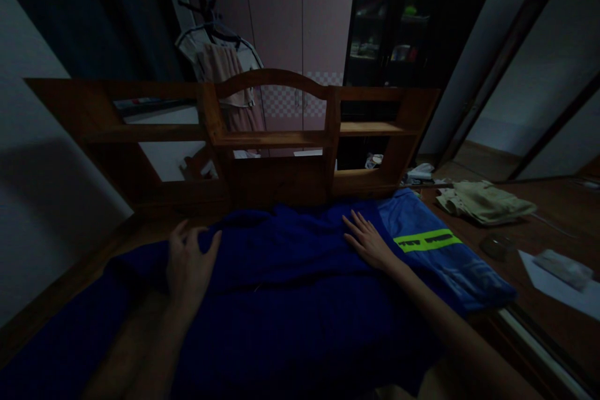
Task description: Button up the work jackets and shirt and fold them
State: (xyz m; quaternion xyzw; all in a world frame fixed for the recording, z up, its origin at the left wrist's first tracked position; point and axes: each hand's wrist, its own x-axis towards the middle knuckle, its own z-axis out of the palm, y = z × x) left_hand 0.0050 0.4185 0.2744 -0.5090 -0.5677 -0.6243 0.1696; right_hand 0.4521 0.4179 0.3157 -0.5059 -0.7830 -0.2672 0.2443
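A dark blue garment (pixel 290 306) is spread across the surface before me, with creases along its far part. My right hand (pixel 368 240) lies on its right side, palm down with the fingers spread. Over the left part of the cloth my left hand (pixel 190 262) is raised, fingers curved and thumb apart, with nothing visible in it. Beside my right hand lies a folded lighter blue garment (pixel 435 256) with a bright yellow-green stripe.
A wooden shelf unit (pixel 276 137) stands along the far edge. On the right, a brown surface holds folded pale green cloth (pixel 482 202) and a packet (pixel 565 269) on white paper. Behind are a pink wardrobe (pixel 323 12), a dark cabinet (pixel 435 25) and hanging clothes (pixel 222 65).
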